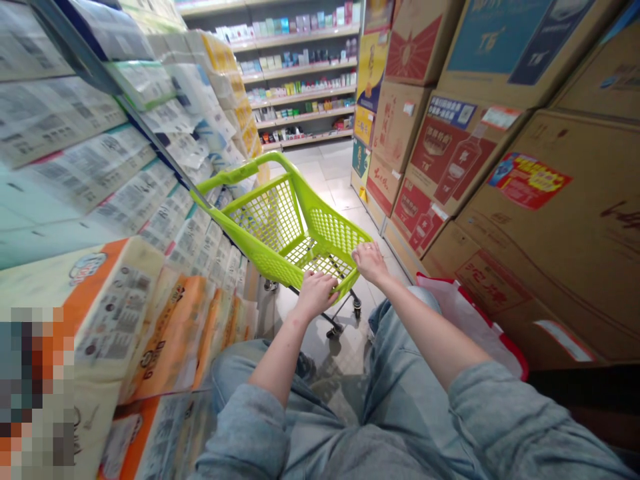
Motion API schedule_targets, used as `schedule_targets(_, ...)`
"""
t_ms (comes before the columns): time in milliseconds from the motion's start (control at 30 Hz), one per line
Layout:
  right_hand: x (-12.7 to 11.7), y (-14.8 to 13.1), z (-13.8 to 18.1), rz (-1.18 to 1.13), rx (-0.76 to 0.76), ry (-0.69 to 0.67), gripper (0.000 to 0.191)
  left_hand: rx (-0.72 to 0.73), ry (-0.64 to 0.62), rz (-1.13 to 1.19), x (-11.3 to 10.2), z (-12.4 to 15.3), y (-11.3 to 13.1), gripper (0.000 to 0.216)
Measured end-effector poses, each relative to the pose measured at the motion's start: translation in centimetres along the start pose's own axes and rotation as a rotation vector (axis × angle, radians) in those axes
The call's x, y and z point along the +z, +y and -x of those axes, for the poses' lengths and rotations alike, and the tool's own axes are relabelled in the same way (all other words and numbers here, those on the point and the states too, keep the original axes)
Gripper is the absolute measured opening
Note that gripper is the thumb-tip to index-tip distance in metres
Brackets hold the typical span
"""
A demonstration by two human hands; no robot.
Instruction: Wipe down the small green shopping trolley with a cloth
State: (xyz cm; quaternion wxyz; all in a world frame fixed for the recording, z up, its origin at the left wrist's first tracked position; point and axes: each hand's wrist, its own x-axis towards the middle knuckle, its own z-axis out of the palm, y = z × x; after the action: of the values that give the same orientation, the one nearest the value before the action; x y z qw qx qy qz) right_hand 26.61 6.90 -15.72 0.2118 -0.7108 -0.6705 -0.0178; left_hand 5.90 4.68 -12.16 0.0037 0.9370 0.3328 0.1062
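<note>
A lime-green shopping cart (265,257) with a lattice basket stands in front of my knees, its handle bar on the far side. Nothing lies in the part of the basket that shows. My left hand (317,293) is closed over the near rim, fingers curled over the edge. To the right, my right hand (370,261) grips the near right corner of the same rim. Below the basket, black caster wheels (335,331) rest on the tiled floor.
Stacked cardboard cartons (525,220) wall the right side, with a red-rimmed white container (470,320) low beside my leg. Wrapped tissue packs (165,333) are piled along the left. Shelves of small boxes (300,73) stand at the aisle's far end. Pale floor tiles (335,177) run beyond the cart.
</note>
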Motion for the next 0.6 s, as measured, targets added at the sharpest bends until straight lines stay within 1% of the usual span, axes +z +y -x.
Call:
schedule_targets(200, 0.8, -1.3, 3.1, -0.173, -0.052, 0.109, 0.023, -0.007, 0.007, 0.019, 0.0, 0.1, -0.1, 0.011)
schedule_targets(300, 1.1, -1.6, 4.0, -0.248, -0.081, 0.161, 0.025, -0.002, 0.014, 0.009, 0.0, 0.0, 0.0, 0.011)
schedule_targets(400, 1.2, -1.3, 4.1, -0.273, -0.07, 0.168, 0.026, 0.002, 0.029, 0.004, 0.0, -0.3, 0.1, 0.011)
schedule_targets(533, 1.1, -0.5, 3.2, -0.295, -0.066, 0.15, 0.026, 0.0, 0.034, 0.006, 0.1, -0.8, 0.2, 0.012)
schedule_targets(600, 1.1, -0.2, 2.9, -0.321, -0.065, 0.173, 0.026, -0.003, 0.026, 0.005, 0.1, -1.0, 0.3, 0.011)
